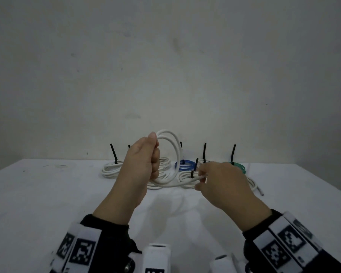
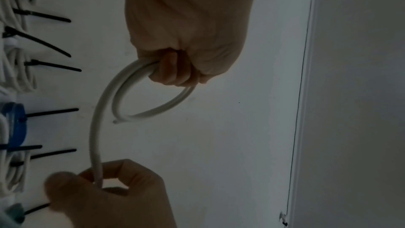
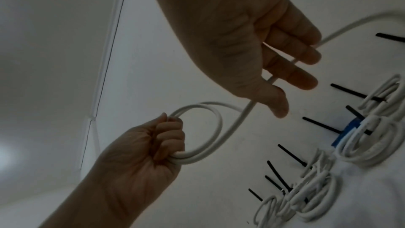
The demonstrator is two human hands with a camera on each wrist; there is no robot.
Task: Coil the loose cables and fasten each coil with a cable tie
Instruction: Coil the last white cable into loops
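Note:
My left hand point(image 1: 150, 154) is held above the table as a fist and grips two upright loops of a white cable point(image 1: 173, 152). In the left wrist view the same loops point(image 2: 122, 93) hang from my left hand point(image 2: 186, 61), with the cable's cut end point(image 2: 115, 121) free. From the loops the cable runs right to my right hand point(image 1: 202, 179), which pinches it between thumb and fingers. The right wrist view shows the cable point(image 3: 245, 112) passing between the fingers point(image 3: 302, 82) of my right hand point(image 3: 274, 75) and trailing off to the right.
Several coils tied with black cable ties lie along the back of the white table point(image 1: 47, 194): a white coil point(image 1: 110, 169) at left, a blue coil point(image 1: 185, 165), a green coil point(image 1: 239, 167) and another white coil point(image 1: 187, 177). A loose cable tail point(image 1: 254, 186) lies at right. A bare wall stands behind.

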